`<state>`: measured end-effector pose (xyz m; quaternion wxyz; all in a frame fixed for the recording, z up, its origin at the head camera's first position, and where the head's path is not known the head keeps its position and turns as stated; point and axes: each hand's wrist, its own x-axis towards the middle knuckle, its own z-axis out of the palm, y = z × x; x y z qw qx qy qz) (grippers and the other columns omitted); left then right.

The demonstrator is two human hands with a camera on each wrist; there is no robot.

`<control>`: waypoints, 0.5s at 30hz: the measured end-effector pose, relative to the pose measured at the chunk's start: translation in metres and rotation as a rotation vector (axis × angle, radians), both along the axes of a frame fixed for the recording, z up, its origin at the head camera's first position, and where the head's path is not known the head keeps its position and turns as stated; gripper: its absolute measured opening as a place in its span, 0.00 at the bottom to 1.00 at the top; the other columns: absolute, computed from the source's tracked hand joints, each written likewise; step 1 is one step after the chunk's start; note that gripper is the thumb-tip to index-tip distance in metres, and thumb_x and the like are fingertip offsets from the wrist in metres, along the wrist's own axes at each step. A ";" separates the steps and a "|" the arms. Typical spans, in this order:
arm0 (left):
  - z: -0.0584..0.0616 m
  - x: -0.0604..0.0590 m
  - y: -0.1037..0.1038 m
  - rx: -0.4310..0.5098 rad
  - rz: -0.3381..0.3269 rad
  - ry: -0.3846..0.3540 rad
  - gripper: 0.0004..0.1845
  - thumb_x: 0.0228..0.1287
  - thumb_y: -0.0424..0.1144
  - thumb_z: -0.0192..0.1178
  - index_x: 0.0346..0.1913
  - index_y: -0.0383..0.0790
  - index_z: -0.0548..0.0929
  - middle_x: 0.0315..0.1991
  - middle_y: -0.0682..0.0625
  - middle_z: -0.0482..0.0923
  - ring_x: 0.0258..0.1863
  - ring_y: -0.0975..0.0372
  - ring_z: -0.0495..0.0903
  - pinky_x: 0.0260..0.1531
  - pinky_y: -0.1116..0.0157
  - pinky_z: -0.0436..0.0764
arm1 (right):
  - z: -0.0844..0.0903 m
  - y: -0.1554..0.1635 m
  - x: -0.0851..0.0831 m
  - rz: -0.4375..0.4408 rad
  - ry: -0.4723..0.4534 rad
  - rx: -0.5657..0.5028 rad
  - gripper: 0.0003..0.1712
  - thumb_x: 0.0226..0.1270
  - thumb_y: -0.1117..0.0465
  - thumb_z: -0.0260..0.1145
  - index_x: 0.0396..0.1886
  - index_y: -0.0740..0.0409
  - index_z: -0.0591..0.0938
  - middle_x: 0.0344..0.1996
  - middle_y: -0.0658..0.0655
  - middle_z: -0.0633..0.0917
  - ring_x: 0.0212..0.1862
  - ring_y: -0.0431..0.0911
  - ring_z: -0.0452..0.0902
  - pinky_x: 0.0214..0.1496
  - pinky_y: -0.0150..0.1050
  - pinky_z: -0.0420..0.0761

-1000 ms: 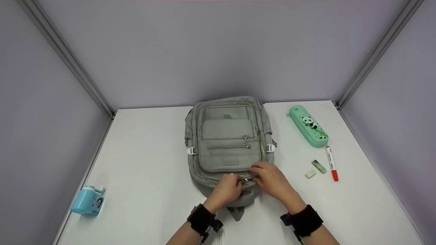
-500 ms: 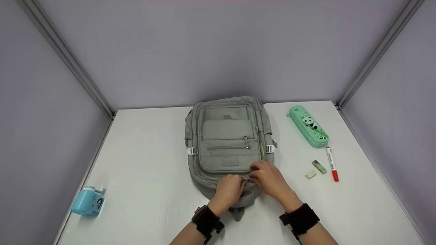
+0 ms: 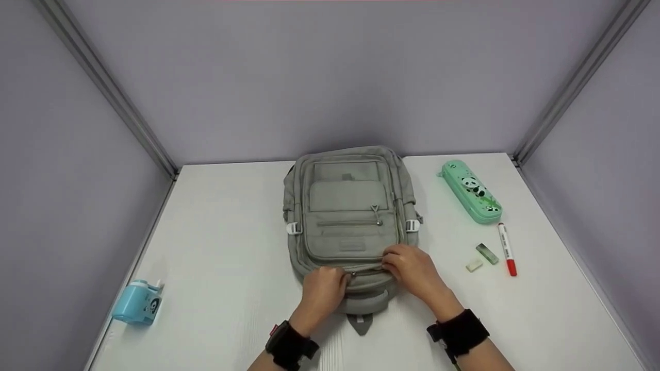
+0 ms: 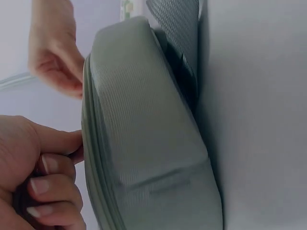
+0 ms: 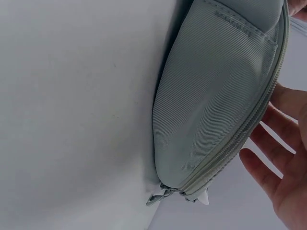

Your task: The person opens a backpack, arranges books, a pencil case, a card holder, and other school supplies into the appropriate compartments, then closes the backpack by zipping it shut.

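Two hands are working at the near end of a grey backpack [image 3: 350, 216] lying flat mid-worktop [image 3: 221, 247]: left hand [image 3: 322, 291] pinching its zipper pull, right hand [image 3: 412, 270] pressing the fabric with relaxed fingers. Lilac walls are enclosing the white surface.

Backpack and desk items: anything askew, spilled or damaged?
Nothing stands out. The grey backpack lies flat on the white table, no tears visible. The left hand pinches its zipper pull, the right hand rests on its near edge. The pencil case, marker and erasers lie loose but undisturbed.
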<state>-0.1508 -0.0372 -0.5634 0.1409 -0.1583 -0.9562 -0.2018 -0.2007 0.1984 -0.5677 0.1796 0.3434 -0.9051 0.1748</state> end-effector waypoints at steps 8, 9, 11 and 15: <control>0.002 0.005 -0.030 -0.056 0.038 0.053 0.14 0.59 0.41 0.70 0.19 0.45 0.81 0.15 0.52 0.77 0.14 0.58 0.77 0.12 0.61 0.72 | 0.000 0.002 -0.001 0.018 0.032 -0.042 0.07 0.55 0.63 0.77 0.34 0.55 0.88 0.37 0.52 0.86 0.41 0.49 0.82 0.41 0.45 0.81; 0.002 0.005 -0.033 -0.058 0.044 0.058 0.13 0.59 0.41 0.70 0.19 0.45 0.81 0.15 0.52 0.77 0.14 0.58 0.77 0.12 0.61 0.72 | 0.000 0.002 -0.001 0.019 0.034 -0.044 0.07 0.55 0.63 0.77 0.34 0.55 0.88 0.37 0.52 0.86 0.41 0.48 0.82 0.41 0.45 0.81; 0.002 0.006 -0.038 -0.059 0.056 0.073 0.14 0.59 0.41 0.71 0.18 0.45 0.81 0.15 0.52 0.78 0.14 0.58 0.77 0.12 0.61 0.73 | 0.000 0.003 -0.001 0.018 0.033 -0.045 0.07 0.55 0.63 0.77 0.34 0.54 0.88 0.37 0.51 0.86 0.41 0.48 0.82 0.41 0.45 0.81; 0.003 0.007 -0.047 -0.058 0.066 0.110 0.15 0.57 0.40 0.72 0.17 0.45 0.80 0.17 0.51 0.78 0.15 0.56 0.78 0.13 0.59 0.73 | 0.002 0.003 0.000 0.014 0.019 -0.047 0.07 0.55 0.63 0.77 0.34 0.54 0.88 0.38 0.51 0.86 0.42 0.48 0.82 0.42 0.44 0.81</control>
